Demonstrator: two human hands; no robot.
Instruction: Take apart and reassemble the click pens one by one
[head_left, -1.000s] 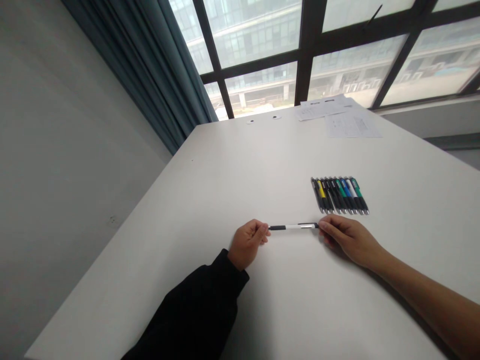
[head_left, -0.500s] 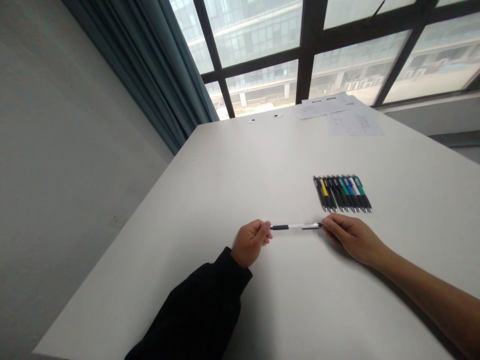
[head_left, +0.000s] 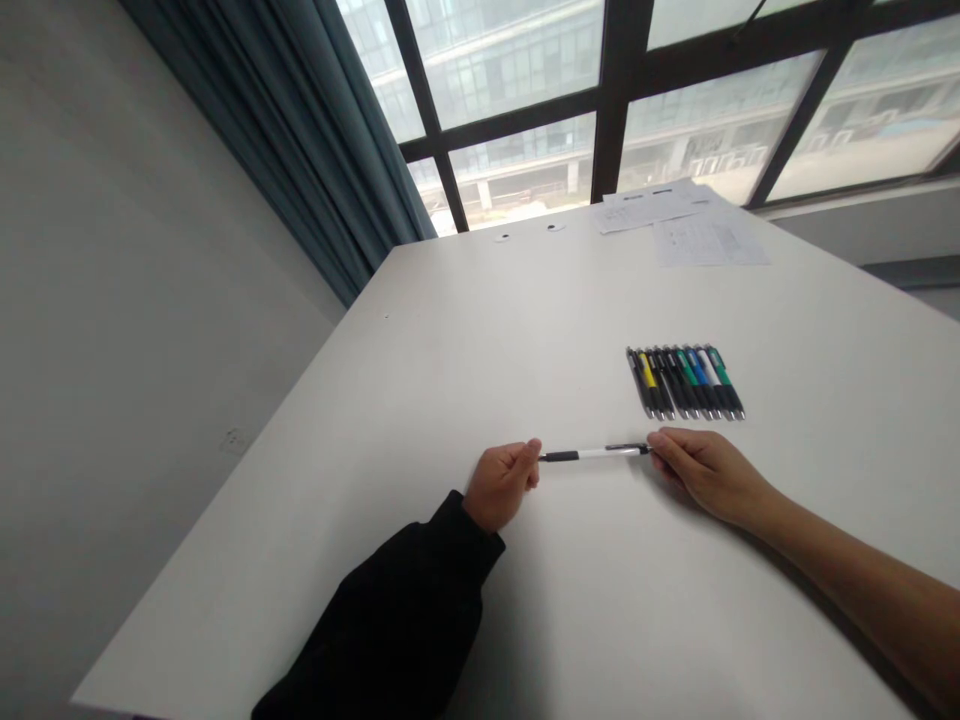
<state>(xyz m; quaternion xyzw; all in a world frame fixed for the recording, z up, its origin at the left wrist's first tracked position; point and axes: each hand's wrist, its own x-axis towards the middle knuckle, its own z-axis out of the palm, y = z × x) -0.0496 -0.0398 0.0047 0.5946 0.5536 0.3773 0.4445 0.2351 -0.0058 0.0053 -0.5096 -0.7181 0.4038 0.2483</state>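
Head view: a white pen with a black grip is held crosswise between two sets of fingers. Its tip is pinched by the left hand; its clip end is pinched by the right hand. Just beyond the right fingers — side by side on the worktop — a row of pens is laid. Papers are noted well beyond.

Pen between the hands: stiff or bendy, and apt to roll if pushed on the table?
Probably stiff: the pen runs straight from left hand to right hand, with no visible bend. It looks slim and round, so it may roll on the flat table, though its clip would likely catch. Probably light too, being so thin.
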